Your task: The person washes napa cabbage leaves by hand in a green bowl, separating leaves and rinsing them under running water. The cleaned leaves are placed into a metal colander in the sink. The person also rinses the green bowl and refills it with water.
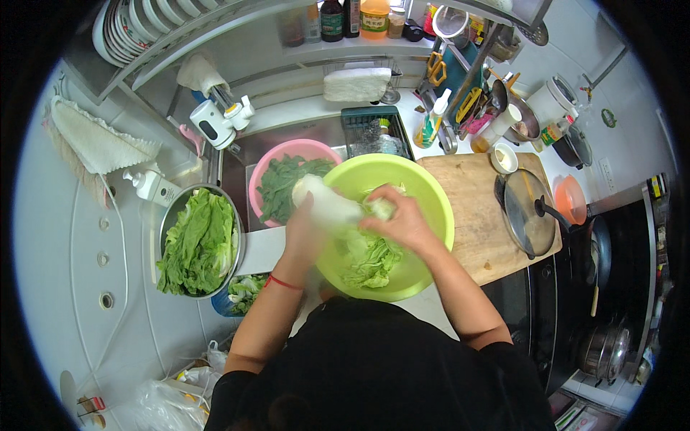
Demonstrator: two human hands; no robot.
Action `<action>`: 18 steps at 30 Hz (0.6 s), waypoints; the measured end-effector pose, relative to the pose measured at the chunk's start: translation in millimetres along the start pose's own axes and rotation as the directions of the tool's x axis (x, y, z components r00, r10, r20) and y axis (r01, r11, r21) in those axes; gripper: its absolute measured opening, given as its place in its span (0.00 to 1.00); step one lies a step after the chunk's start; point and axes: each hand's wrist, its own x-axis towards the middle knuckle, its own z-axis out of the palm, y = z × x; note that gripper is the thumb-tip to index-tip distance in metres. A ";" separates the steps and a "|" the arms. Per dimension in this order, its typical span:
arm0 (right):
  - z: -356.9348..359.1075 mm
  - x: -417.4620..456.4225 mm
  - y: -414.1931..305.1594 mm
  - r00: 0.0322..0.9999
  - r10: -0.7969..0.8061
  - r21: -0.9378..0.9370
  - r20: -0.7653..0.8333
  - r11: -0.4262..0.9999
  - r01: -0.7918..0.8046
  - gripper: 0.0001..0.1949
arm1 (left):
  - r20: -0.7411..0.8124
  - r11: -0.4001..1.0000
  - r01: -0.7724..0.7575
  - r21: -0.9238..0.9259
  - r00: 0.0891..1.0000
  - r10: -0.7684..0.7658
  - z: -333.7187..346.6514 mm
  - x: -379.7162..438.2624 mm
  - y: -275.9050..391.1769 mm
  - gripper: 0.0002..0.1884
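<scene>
Over a large lime-green plastic basin (439,215), my left hand (307,226) grips a pale, whitish head of leafy vegetable (326,202), blurred by motion. To its right, my right hand (399,215) has its fingers curled around a small pale green leafy piece (380,208). Loose green leaves (373,261) lie in the basin below both hands. A pink basin (264,167) with dark leafy greens (294,180) stands in the sink, behind my left hand. At the left, a steel bowl (241,237) is heaped with lettuce leaves (199,240).
A wooden cutting board (469,188) at the right bears a glass lid (531,215) and a small white bowl (504,158). A blue container (218,307) of leaves is low at the left. The faucet (232,118) and a dish rack (377,134) stand behind the basins.
</scene>
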 end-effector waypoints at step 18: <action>6.8 13.6 13.1 0.910 0.051 0.336 0.412 0.920 -0.204 0.15 | 0.010 0.712 -0.028 0.701 1.000 0.029 -9.9 0.5 1.9 0.18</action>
